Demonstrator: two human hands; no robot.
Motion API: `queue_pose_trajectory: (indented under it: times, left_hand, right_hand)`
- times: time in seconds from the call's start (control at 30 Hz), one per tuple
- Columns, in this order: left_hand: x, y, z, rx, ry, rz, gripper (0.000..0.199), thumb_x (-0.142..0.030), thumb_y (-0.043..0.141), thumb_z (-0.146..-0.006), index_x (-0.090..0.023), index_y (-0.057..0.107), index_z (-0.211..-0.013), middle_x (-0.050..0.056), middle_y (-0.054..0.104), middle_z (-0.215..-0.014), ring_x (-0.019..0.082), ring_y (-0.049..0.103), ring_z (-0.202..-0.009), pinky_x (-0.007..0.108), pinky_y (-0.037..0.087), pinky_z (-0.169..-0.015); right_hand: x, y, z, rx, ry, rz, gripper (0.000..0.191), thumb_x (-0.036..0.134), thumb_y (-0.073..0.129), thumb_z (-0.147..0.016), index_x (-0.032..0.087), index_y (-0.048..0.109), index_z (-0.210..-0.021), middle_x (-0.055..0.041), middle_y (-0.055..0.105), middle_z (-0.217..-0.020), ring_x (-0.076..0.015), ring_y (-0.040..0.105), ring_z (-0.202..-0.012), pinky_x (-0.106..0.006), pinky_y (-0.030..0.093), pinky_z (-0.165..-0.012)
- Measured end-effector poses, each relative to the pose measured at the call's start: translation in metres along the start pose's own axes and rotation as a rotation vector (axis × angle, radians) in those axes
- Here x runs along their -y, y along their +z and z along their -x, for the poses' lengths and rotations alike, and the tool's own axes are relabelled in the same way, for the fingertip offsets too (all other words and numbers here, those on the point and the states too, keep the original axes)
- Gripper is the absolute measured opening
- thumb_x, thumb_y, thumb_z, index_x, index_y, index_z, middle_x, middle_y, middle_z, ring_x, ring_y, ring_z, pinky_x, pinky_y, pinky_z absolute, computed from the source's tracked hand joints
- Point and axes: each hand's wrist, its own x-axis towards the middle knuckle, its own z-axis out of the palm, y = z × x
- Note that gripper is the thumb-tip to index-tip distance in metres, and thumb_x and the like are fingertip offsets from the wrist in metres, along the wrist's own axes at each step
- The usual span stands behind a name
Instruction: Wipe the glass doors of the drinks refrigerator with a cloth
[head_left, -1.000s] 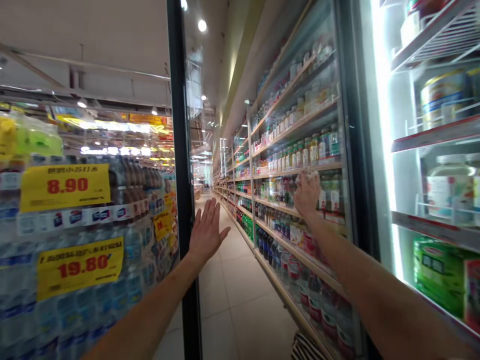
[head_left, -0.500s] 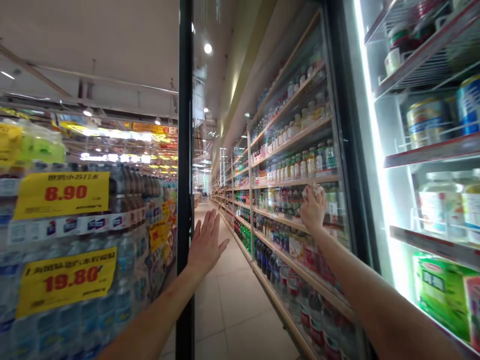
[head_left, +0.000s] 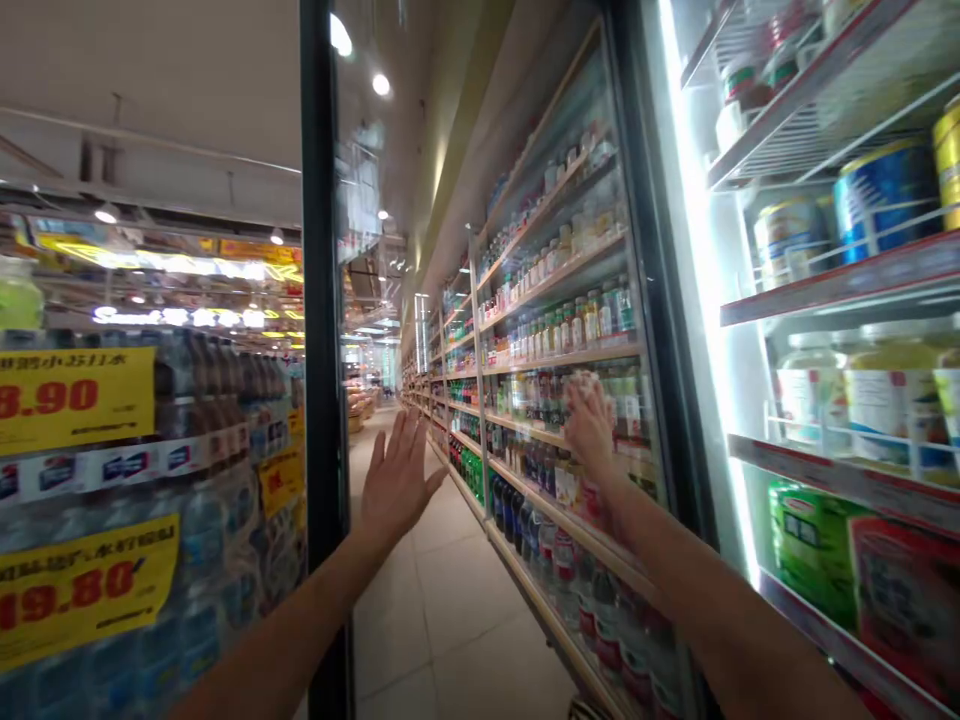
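An open glass cooler door (head_left: 319,250) with a dark frame stands in front of me. My left hand (head_left: 396,485) lies against the pane near the frame's left side, fingers stretched out and nothing held. Farther right, at about the same height, my right hand (head_left: 589,425) presses a crumpled pale cloth (head_left: 583,382) to the glass. The fingers cover most of the cloth and are a little blurred.
Rows of bottles (head_left: 570,325) show in the glass. To the right, lit cooler shelves (head_left: 840,290) hold cans, bottles and a green pack (head_left: 814,545). Stacked bottled drinks with a yellow price sign (head_left: 82,590) are at left. Tiled floor (head_left: 465,620) lies below.
The view has turned slightly right, so the door and shelves sit farther left. My right hand with the cloth has shifted slightly on the glass; my left hand remains flat on the pane.
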Motion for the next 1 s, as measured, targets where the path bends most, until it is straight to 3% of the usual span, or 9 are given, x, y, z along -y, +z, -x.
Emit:
queue_pose_trajectory:
  times: [0.1, 0.17, 0.33, 0.43, 0.5, 0.6, 0.7, 0.9, 1.0]
  left_hand:
    - [-0.003, 0.001, 0.001, -0.001, -0.01, 0.0, 0.066, -0.043, 0.042, -0.084, -0.005, 0.031, -0.137, 0.017, 0.024, -0.147, 0.03, 0.018, -0.137, 0.049, 0.021, -0.109]
    - [-0.003, 0.002, 0.002, -0.01, -0.014, -0.003, 0.067, -0.043, 0.041, -0.084, -0.004, 0.029, -0.137, 0.017, 0.022, -0.147, 0.03, 0.016, -0.137, 0.05, 0.021, -0.109]
    - [-0.002, 0.004, 0.003, -0.029, 0.002, -0.001, 0.067, -0.042, 0.04, -0.085, -0.004, 0.025, -0.139, 0.016, 0.024, -0.147, 0.028, 0.013, -0.138, 0.048, 0.016, -0.111]
    - [-0.001, 0.004, 0.003, -0.022, 0.002, -0.004, 0.067, -0.042, 0.04, -0.085, -0.004, 0.026, -0.138, 0.016, 0.024, -0.147, 0.028, 0.014, -0.138, 0.049, 0.017, -0.11]
    - [-0.001, 0.003, 0.003, -0.015, -0.002, -0.013, 0.067, -0.043, 0.041, -0.085, -0.004, 0.028, -0.138, 0.016, 0.024, -0.147, 0.029, 0.015, -0.138, 0.049, 0.018, -0.11]
    - [-0.001, 0.002, 0.004, 0.001, 0.005, -0.03, 0.066, -0.042, 0.041, -0.085, -0.004, 0.03, -0.137, 0.016, 0.024, -0.147, 0.029, 0.016, -0.138, 0.048, 0.019, -0.11]
    - [-0.001, 0.0, 0.004, 0.019, 0.011, -0.045, 0.065, -0.04, 0.042, -0.085, -0.005, 0.029, -0.138, 0.015, 0.023, -0.147, 0.028, 0.016, -0.138, 0.046, 0.02, -0.11]
    - [0.007, -0.006, 0.01, 0.069, 0.05, -0.059, 0.064, -0.041, 0.042, -0.085, -0.006, 0.03, -0.138, 0.013, 0.024, -0.147, 0.026, 0.02, -0.137, 0.046, 0.018, -0.11]
    - [0.014, -0.011, 0.019, 0.066, 0.055, -0.045, 0.062, -0.042, 0.042, -0.086, -0.008, 0.032, -0.137, 0.01, 0.026, -0.146, 0.024, 0.022, -0.137, 0.044, 0.017, -0.111]
  right_hand:
    - [-0.032, -0.001, -0.005, -0.115, 0.202, 0.024, 0.052, 0.016, 0.035, -0.08, 0.018, 0.045, -0.131, -0.0159, 0.049, -0.129, -0.0297, 0.032, -0.129, -0.055, 0.032, -0.097]
    - [-0.021, 0.001, -0.003, -0.123, 0.2, 0.025, 0.052, 0.016, 0.034, -0.08, 0.017, 0.044, -0.132, -0.0173, 0.048, -0.128, -0.0308, 0.031, -0.13, -0.055, 0.032, -0.097]
    - [0.06, 0.009, 0.019, 0.095, -0.229, -0.021, 0.05, 0.013, 0.039, -0.08, 0.026, 0.049, -0.127, -0.0089, 0.04, -0.14, -0.0266, 0.022, -0.136, -0.05, 0.025, -0.105]
    - [0.07, 0.007, 0.022, 0.205, -0.415, -0.052, 0.051, 0.011, 0.041, -0.079, 0.03, 0.05, -0.126, -0.0039, 0.04, -0.141, -0.0236, 0.022, -0.136, -0.049, 0.019, -0.108]
    - [0.05, 0.003, 0.013, 0.178, -0.304, -0.05, 0.05, 0.012, 0.041, -0.079, 0.027, 0.051, -0.126, -0.0063, 0.041, -0.14, -0.0254, 0.024, -0.135, -0.051, 0.02, -0.107]
    - [0.011, -0.001, -0.01, 0.035, 0.086, -0.034, 0.05, 0.014, 0.038, -0.079, 0.015, 0.05, -0.127, -0.0167, 0.042, -0.137, -0.0319, 0.028, -0.132, -0.056, 0.026, -0.102]
    - [0.006, -0.001, -0.027, -0.02, 0.254, -0.037, 0.051, 0.016, 0.036, -0.08, 0.011, 0.049, -0.129, -0.0201, 0.042, -0.135, -0.0343, 0.028, -0.131, -0.058, 0.028, -0.1]
    - [0.104, 0.01, 0.0, 0.167, -0.332, -0.085, 0.05, 0.013, 0.039, -0.081, 0.026, 0.048, -0.129, -0.0052, 0.037, -0.143, -0.0251, 0.017, -0.137, -0.05, 0.018, -0.108]
    - [0.121, 0.012, 0.013, 0.226, -0.588, -0.098, 0.051, 0.014, 0.042, -0.082, 0.029, 0.046, -0.13, -0.0018, 0.038, -0.143, -0.0219, 0.018, -0.137, -0.047, 0.014, -0.11]
